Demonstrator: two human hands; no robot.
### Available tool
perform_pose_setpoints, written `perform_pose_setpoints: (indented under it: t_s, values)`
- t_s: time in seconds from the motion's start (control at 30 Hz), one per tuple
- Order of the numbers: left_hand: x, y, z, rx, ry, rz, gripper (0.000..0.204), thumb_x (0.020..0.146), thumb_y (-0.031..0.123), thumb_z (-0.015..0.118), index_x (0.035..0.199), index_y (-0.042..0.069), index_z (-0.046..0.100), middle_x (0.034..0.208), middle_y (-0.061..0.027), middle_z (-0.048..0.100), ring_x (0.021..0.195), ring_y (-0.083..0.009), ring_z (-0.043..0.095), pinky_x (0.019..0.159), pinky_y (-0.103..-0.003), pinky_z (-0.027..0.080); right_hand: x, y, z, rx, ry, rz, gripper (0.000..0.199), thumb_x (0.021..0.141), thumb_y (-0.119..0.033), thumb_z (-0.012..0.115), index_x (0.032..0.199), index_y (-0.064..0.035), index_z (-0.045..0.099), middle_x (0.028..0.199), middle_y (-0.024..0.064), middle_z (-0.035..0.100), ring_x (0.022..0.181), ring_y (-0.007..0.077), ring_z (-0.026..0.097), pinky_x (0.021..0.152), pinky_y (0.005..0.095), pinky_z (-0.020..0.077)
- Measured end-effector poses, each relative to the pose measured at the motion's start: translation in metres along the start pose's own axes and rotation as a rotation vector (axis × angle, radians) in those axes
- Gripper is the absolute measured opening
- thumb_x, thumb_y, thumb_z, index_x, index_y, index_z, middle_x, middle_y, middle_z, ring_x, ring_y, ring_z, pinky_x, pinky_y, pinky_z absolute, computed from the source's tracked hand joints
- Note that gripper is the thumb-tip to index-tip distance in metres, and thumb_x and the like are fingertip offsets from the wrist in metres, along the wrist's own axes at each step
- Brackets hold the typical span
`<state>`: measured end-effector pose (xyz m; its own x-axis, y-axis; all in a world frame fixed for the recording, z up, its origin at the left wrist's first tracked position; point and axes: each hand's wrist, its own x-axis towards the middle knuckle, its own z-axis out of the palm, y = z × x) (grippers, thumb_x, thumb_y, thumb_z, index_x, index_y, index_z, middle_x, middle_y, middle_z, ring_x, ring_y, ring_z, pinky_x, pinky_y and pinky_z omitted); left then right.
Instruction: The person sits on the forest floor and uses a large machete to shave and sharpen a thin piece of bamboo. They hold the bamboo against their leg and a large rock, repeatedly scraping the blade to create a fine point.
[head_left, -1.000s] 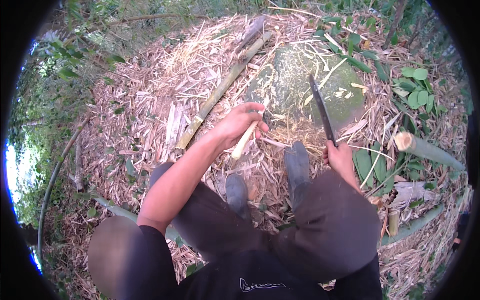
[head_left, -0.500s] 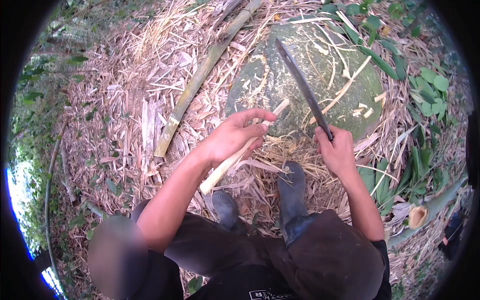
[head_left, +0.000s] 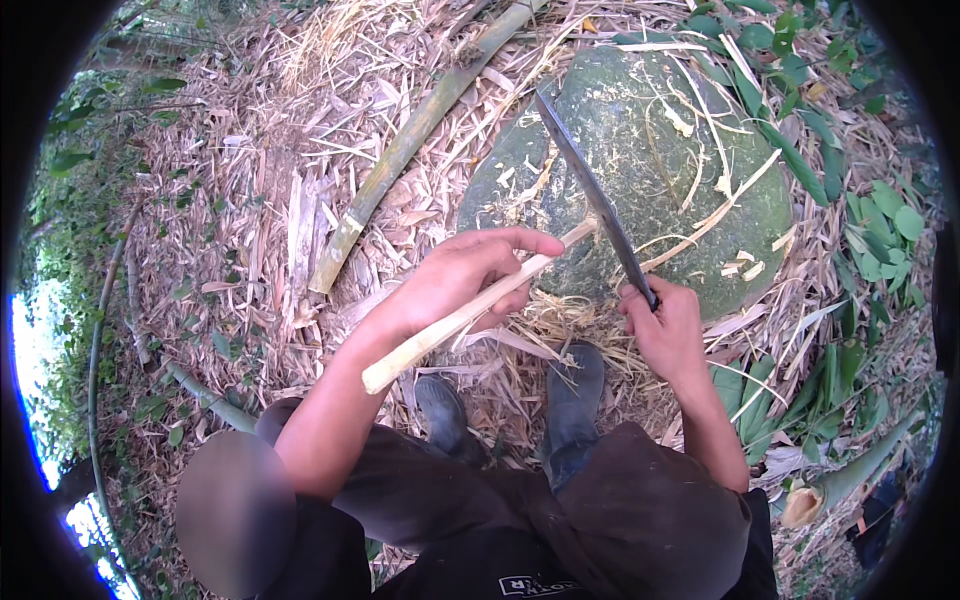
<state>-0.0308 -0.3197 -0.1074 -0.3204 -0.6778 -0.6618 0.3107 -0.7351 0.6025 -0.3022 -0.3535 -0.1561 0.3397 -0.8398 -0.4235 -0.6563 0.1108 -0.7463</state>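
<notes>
My left hand [head_left: 450, 280] is closed around a pale, peeled stick [head_left: 425, 346], with the index finger stretched along it. The stick slants from a thick near end, over my forearm, to a thinner far end above the boulder. In my right hand [head_left: 668, 330], the fingers wrap the handle of a long dark machete [head_left: 588, 180]. Its blade points away and to the left, crossing beside the stick's far tip; whether they touch I cannot tell. Below both tools lies a large mossy green boulder [head_left: 735, 200], strewn with pale shavings and chips.
A bamboo pole [head_left: 420, 125] lies on the leaf litter left of the boulder. Two dark boots [head_left: 575, 395] stand at its near side. Green leaves [head_left: 885, 225] grow at the right, near a cut bamboo stem [head_left: 860, 468] with a pale end. A thin curved stem [head_left: 100, 340] runs along the left.
The stick's far tip has come up close beside the blade, while its near end has shifted left. The machete has swung slightly left over the boulder. My left index finger is straighter.
</notes>
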Motion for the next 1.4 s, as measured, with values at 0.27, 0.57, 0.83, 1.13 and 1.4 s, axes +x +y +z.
perform_pose_setpoints:
  t_s: [0.27, 0.57, 0.83, 1.13, 1.4]
  values:
    - [-0.001, 0.035, 0.001, 0.062, 0.072, -0.082, 0.051, 0.091, 0.01, 0.04, 0.135, -0.013, 0.051, 0.06, -0.0018, 0.052, 0.042, -0.0069, 0.04, 0.037, -0.021, 0.028, 0.009, 0.007, 0.009, 0.154, -0.019, 0.06, 0.034, 0.091, -0.025, 0.063, 0.078, 0.0062, 0.065, 0.051, 0.0151, 0.05, 0.045, 0.0213, 0.051, 0.048, 0.0373, 0.0377]
    - [0.017, 0.046, -0.01, -0.084, 0.075, -0.086, 0.055, 0.082, 0.004, 0.04, 0.133, -0.014, 0.051, 0.057, -0.0042, 0.049, 0.037, -0.0076, 0.035, 0.032, -0.023, 0.026, 0.023, 0.018, 0.016, 0.243, -0.047, 0.068, 0.036, 0.092, -0.026, 0.062, 0.079, 0.0071, 0.064, 0.049, 0.0145, 0.05, 0.043, 0.0215, 0.051, 0.047, 0.0376, 0.038]
    - [0.024, 0.055, -0.004, -0.195, 0.077, -0.113, 0.054, 0.084, 0.005, 0.04, 0.132, -0.016, 0.05, 0.056, -0.0038, 0.046, 0.035, -0.0075, 0.033, 0.031, -0.022, 0.027, 0.029, 0.032, 0.01, 0.256, -0.173, 0.115, 0.027, 0.097, -0.016, 0.056, 0.094, 0.0073, 0.069, 0.067, 0.0048, 0.063, 0.056, 0.0085, 0.058, 0.052, 0.0255, 0.0457]
    - [0.019, 0.06, 0.01, -0.067, 0.107, -0.085, 0.051, 0.087, 0.009, 0.041, 0.132, -0.013, 0.053, 0.057, -0.0034, 0.048, 0.037, -0.0075, 0.036, 0.032, -0.022, 0.029, 0.041, 0.023, 0.008, 0.517, -0.173, 0.238, 0.031, 0.091, -0.022, 0.061, 0.08, 0.0044, 0.071, 0.062, 0.0087, 0.067, 0.052, 0.0124, 0.06, 0.052, 0.029, 0.0466]
    - [-0.046, 0.059, 0.009, 0.009, 0.149, -0.067, 0.036, 0.1, 0.014, 0.046, 0.129, -0.005, 0.059, 0.064, -0.0008, 0.057, 0.043, -0.0067, 0.05, 0.037, -0.02, 0.039, 0.045, 0.039, 0.009, 0.498, -0.149, 0.278, 0.043, 0.097, -0.027, 0.051, 0.104, 0.011, 0.068, 0.083, 0.0178, 0.072, 0.06, 0.0162, 0.057, 0.063, 0.0297, 0.046]
